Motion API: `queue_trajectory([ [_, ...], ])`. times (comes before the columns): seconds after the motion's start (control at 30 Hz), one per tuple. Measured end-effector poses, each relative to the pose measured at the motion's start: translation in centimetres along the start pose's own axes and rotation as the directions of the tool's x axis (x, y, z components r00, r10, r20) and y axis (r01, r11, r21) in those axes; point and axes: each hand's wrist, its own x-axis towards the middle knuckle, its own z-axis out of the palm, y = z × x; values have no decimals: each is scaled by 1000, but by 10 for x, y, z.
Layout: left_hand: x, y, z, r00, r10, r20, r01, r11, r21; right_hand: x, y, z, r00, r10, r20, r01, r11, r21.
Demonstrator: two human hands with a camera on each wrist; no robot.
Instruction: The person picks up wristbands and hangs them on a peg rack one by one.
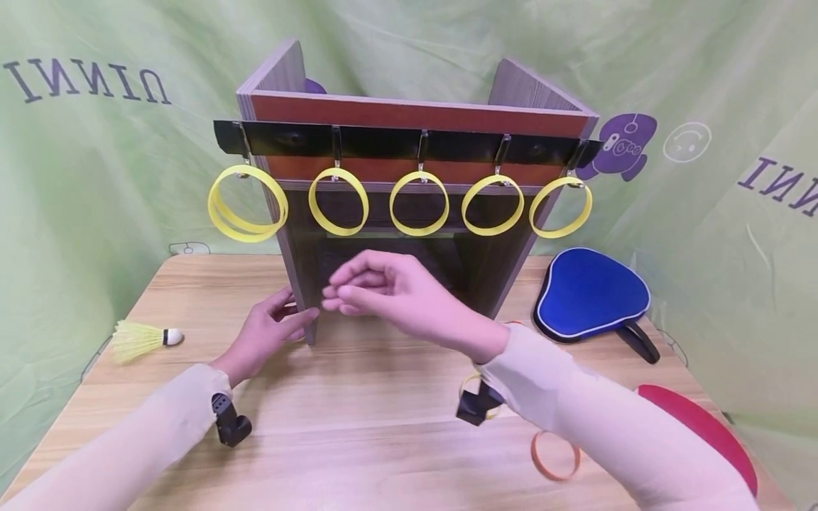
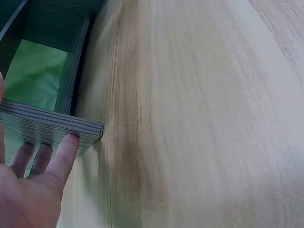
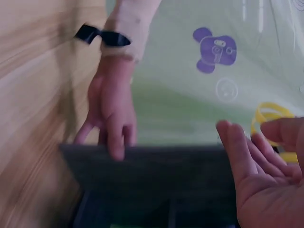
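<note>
A wooden shelf unit (image 1: 424,106) stands upright on the table, a black bar (image 1: 383,140) across its front. Yellow rings (image 1: 339,233) hang from hooks along that bar, with two overlapping at the left end. My left hand (image 1: 262,333) grips the lower front edge of the left side panel (image 2: 52,124), with fingers against its outer face. My right hand (image 1: 396,291) is in the air below the rings, in front of the shelf's opening. Its fingers are loosely bent with nothing between them, and in the right wrist view it appears beside the panel.
A yellow shuttlecock (image 1: 143,338) lies at the left. On the right are a blue paddle case (image 1: 591,294), a red rounded object (image 1: 699,426) partly behind my sleeve, and an orange ring (image 1: 535,461). Another yellow ring (image 1: 465,383) is partly hidden by the right wrist camera.
</note>
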Motion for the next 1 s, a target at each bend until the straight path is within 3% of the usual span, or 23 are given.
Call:
queue_trajectory([
  [0.2,0,1,-1,1000,-6,5,6,1000,-16,-36,14,-31,998,6,70,6,986,-169],
  [0.37,0,0,0,1000,-7,15,7,999,-47,-76,44,-55,996,84,38,-71,963,-259],
  [0.43,1,0,0,1000,-9,19,10,998,-60,-95,59,-63,993,115,12,-104,937,-332],
  [0.67,4,-1,1,999,9,32,-6,998,-70,-162,103,-95,973,206,-100,-226,799,-558],
  [0.77,5,-1,1,1000,2,22,-1,997,-76,-184,116,-108,938,304,-165,-337,704,-625],
  [0.9,3,-1,1,1000,-13,23,15,996,-85,-203,127,-116,862,424,-277,-487,545,-683],
  [0.97,2,-2,0,1000,-19,24,21,996,-86,-209,132,-117,834,459,-305,-527,503,-685],
  [1.0,2,-2,-1,1000,-19,24,21,996,-84,-212,135,-118,835,462,-299,-522,496,-694],
])
